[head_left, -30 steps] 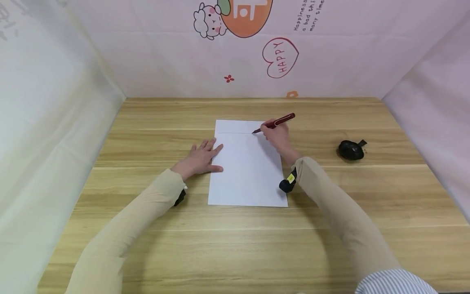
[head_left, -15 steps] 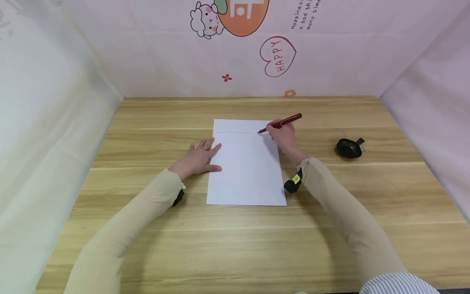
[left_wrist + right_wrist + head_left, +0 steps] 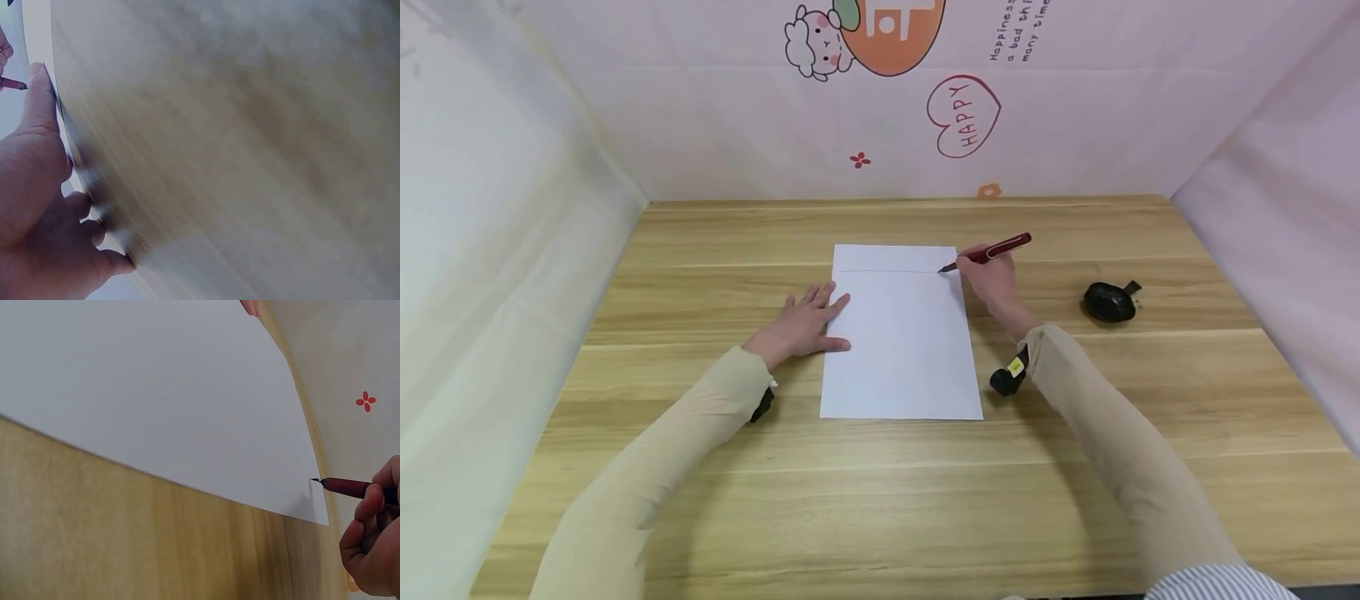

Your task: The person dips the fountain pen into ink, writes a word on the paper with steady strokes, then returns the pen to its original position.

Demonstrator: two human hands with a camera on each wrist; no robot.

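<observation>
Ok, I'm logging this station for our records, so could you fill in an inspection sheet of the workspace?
Surface: wood-grain table.
Job's things: white paper lying on the table, with a thin line across it near the far edge; dark red pen, its tip at the line's right end.
Clutter: a black object to the right, apart from the paper; cannot tell what it is.
Hands: left hand rests, fingers spread, across the paper's left edge; right hand grips the pen.
Cables: nothing seen.
Surroundings: white cloth behind, printed with a red HAPPY heart and other drawings.
</observation>
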